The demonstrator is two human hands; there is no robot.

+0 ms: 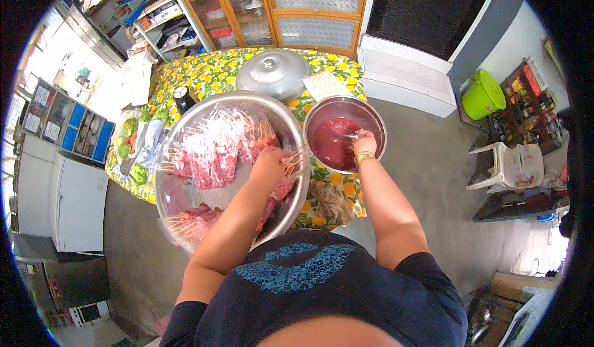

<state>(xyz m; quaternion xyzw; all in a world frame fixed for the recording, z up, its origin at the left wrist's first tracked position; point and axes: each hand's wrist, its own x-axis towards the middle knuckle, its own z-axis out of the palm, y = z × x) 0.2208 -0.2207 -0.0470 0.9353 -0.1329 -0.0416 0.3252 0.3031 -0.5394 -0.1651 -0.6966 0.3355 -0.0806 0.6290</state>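
A wide metal basin [301,195] stands at the left, holding several bundles of raw red meat on bamboo skewers [213,164], some in clear plastic. At the basin's right side my left hand [268,169] is closed around the stick ends of some meat skewers [292,161]. A smaller steel bowl [382,121] stands to the right, with dark red liquid and meat-like pieces [337,149] in it. Over this bowl my right hand [365,143] grips a metal spoon [348,136], its tip at the liquid. My left forearm covers part of the basin.
A domed metal lid [272,75] and a flat pale sheet [328,86] lie on the lemon-print tablecloth [210,62]. A crumpled brown cloth [333,201] is near the front edge. Bagged vegetables [131,138] and a dark cup [183,98] sit on the left.
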